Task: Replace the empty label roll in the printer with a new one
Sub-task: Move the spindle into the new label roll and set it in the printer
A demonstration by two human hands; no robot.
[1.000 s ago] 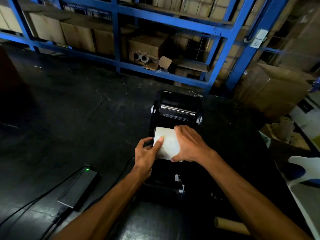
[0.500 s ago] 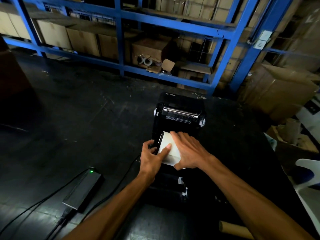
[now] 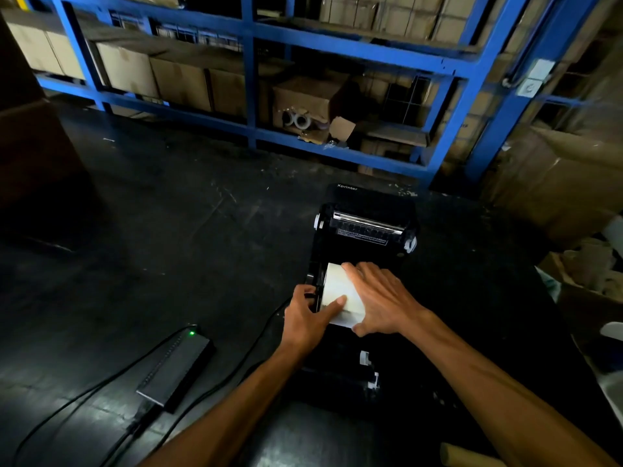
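A black label printer (image 3: 362, 230) stands open on the dark table, its lid tilted back and a silver bar across the top. A white label roll (image 3: 338, 291) sits in the printer's bay. My right hand (image 3: 381, 298) lies flat over the roll's top and right side, fingers spread. My left hand (image 3: 305, 318) grips the printer's left edge, its thumb pressed on the roll's front. A brown cardboard core (image 3: 472, 457) lies at the table's near right edge, partly cut off by the frame.
A black power adapter (image 3: 177, 369) with a green light lies left of my arms, with cables (image 3: 77, 399) trailing toward me. Blue shelving (image 3: 251, 96) with cardboard boxes stands behind the table. More boxes (image 3: 556, 183) crowd the right side.
The roll has sunk lower into the printer bay. My right hand has spread flatter over it, and my left hand has slid to the printer's left edge.
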